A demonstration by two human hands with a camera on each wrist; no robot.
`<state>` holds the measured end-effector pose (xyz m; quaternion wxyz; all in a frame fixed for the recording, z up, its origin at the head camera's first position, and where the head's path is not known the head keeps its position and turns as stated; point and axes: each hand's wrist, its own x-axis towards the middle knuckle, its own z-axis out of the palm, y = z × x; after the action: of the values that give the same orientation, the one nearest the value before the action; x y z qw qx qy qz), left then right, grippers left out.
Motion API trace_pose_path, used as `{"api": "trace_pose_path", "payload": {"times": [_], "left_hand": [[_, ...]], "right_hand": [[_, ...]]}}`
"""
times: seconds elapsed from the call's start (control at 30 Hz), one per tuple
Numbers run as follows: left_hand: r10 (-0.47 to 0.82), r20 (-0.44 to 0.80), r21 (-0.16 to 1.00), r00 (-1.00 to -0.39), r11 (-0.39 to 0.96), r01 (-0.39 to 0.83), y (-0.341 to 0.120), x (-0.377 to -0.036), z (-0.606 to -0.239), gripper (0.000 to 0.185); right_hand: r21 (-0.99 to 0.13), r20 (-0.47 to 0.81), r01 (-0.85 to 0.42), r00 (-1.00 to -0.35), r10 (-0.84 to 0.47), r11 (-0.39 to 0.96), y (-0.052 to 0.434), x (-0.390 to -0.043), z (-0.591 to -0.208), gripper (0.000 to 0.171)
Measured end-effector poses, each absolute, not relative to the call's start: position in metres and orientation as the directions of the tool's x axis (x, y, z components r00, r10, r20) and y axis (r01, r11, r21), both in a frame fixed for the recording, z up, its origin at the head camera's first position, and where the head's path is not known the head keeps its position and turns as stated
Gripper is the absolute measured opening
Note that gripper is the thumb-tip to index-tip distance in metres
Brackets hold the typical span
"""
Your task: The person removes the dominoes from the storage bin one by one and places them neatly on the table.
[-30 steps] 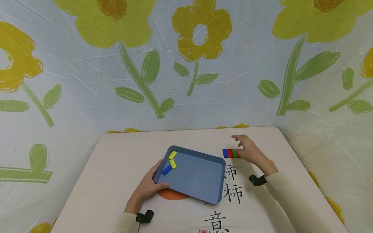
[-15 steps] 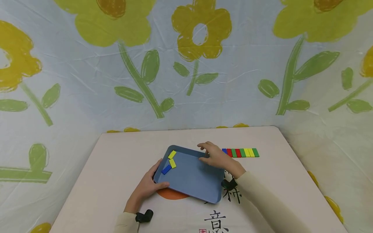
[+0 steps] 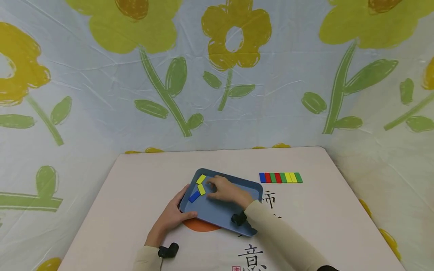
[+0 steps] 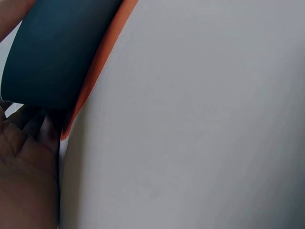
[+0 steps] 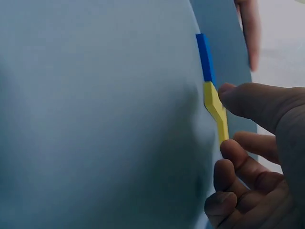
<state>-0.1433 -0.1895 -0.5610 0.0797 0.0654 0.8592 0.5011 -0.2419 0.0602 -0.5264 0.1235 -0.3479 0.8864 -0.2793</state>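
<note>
A blue-grey tray lies tilted on the table. My left hand grips its left corner, thumb over the near rim; in the left wrist view, curled fingers are seen by the tray's outer wall. Inside the tray's left end are two yellow blocks, one upper and one lower, and a blue block. My right hand is over the tray beside the yellow blocks, thumb and fingers apart. In the right wrist view its thumb is close to a yellow block; contact is unclear.
Right of the tray, a straight row of blue, red, green and yellow blocks lies side by side. The pale table cover bears black characters and an orange shape. A flower-printed curtain stands behind the table.
My right hand has moved left from the row of blocks, across the tray, to the yellow blocks. The row is now fully visible. My left hand and the tray stay put.
</note>
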Motion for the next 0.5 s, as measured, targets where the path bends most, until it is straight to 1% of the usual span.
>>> {"api": "trace_pose_path", "payload": {"times": [0.17,0.5], "left_hand": [[0.194,-0.07,0.871,-0.978,0.49,0.035,-0.19,-0.144,-0.561,0.103],[0.189,-0.07,0.874,-0.979,0.485,0.031,-0.19,-0.143,-0.56,0.102]], "right_hand": [[-0.548,-0.028,-0.559,-0.731,-0.682,0.622,0.049,-0.244,-0.531,0.051],[-0.513,-0.06,-0.521,-0.771,-0.634,0.682,0.031,-0.244,-0.532,0.056]]}}
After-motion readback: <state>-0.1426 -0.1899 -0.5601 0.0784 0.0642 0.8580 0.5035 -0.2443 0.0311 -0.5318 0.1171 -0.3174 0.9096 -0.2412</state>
